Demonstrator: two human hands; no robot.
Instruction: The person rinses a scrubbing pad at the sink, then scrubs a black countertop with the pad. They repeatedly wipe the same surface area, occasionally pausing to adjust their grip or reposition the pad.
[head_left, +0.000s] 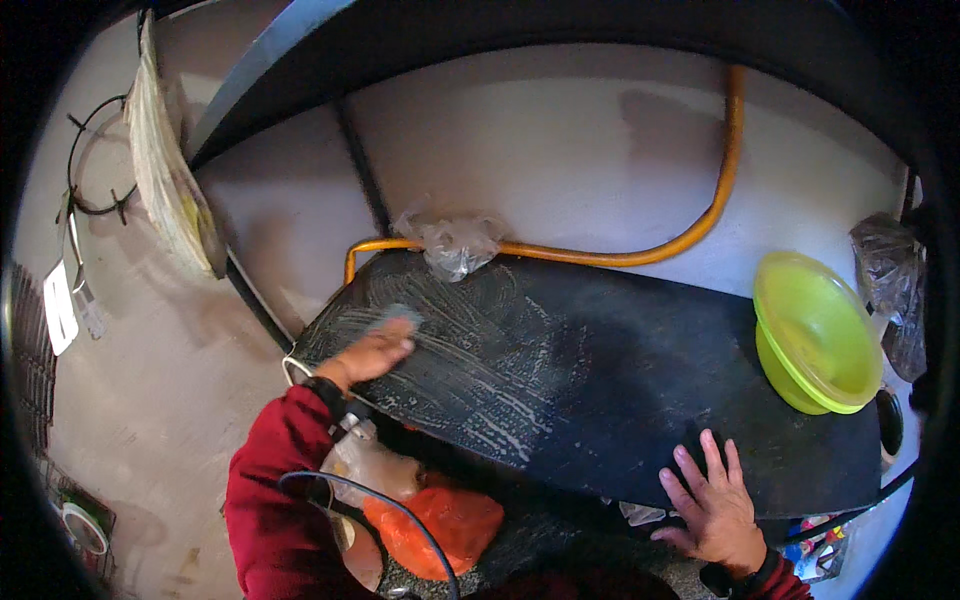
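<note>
My left hand (373, 351) reaches over the left part of a dark, flat tabletop (630, 360), its fingers closed on a small greyish-blue scrubbing pad (403, 313), blurred. White, soapy streaks lie around it on the dark surface. Near the front edge at the right, my right hand (711, 502) has its fingers spread and holds nothing; whether its fingertips touch the top cannot be told. Farther right stands a green plastic basin (817, 337), tilted in the view.
An orange hose (622, 259) runs along the back edge, with a clear plastic bag (459, 244) against it. Below the front edge are an orange bag (442, 529), a pale bag (371, 465) and a dark cable (390, 501). A whitish bag (161, 165) hangs at the left.
</note>
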